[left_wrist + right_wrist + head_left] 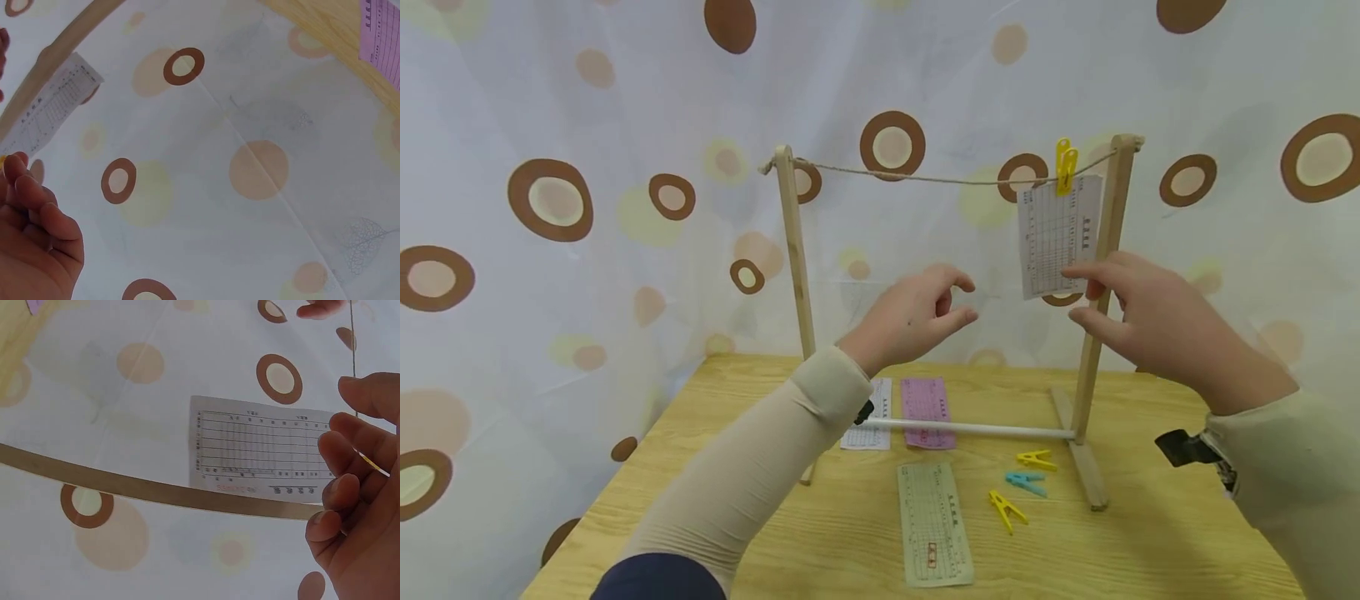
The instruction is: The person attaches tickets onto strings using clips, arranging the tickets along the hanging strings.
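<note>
The left hand [917,318] is empty, its fingers loosely bent. To its right and higher hangs the white printed paper slip [1051,242], long axis nearly upright, under a yellow plastic clothespin [1065,180] near the right end of the thin beige rope [925,177]. The right hand [1161,325], nearer, also holds nothing; whether its fingertip touches the slip, I cannot tell.
</note>
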A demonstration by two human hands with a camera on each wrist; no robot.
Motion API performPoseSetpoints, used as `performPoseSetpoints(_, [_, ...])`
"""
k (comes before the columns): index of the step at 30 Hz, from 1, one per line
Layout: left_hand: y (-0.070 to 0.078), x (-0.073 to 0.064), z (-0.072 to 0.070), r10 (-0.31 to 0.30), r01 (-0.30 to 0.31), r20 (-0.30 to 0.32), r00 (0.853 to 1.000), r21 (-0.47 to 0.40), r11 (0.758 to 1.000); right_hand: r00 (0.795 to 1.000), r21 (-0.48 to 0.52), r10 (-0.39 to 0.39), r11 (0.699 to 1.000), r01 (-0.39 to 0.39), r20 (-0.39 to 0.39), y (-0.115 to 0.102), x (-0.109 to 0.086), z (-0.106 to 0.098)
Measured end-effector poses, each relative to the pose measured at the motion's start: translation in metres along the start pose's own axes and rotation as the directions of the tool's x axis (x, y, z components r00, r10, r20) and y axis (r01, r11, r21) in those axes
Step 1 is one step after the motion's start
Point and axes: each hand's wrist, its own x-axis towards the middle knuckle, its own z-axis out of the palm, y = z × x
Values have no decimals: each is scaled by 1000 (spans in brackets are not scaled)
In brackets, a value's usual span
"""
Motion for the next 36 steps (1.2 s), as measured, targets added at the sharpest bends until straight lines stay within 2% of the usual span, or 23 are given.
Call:
performPoseSetpoints(3, [-3, -12, 4, 10, -10, 1, 1000, 5, 1000, 1000, 26, -2, 1000, 2, 4, 5, -12, 14])
performPoseSetpoints(9, [-10, -36, 16, -63, 62, 43, 997, 22, 998, 1000, 83, -5, 997, 4, 19, 15, -35, 42])
performPoseSetpoints(16, [-27, -73, 46, -71, 67, 53, 996, 68, 995, 999, 150, 29, 988, -34, 36, 24, -65, 75])
performPoseSetpoints(21, [-35, -94, 66, -140, 131, 84, 987, 107, 986, 997, 208, 60, 976, -67, 40, 30, -81, 96])
performPoseSetpoints(25, [-43, -103, 80, -224, 221, 149, 963, 38, 975, 992, 257, 90, 960, -109, 86, 35, -90, 112])
performPoseSetpoints(28, [-50, -111, 91, -284, 296, 226, 932, -20, 955, 981, 305, 108, 940, -153, 159, 36, -96, 121])
performPoseSetpoints(33, [-60, -125, 106, -346, 391, 336, 876, -75, 917, 950, 362, 135, 902, -236, 282, 38, -105, 138])
performPoseSetpoints(36, [-64, -131, 113, -369, 426, 364, 855, -86, 901, 925, 389, 149, 875, -288, 348, 39, -110, 147])
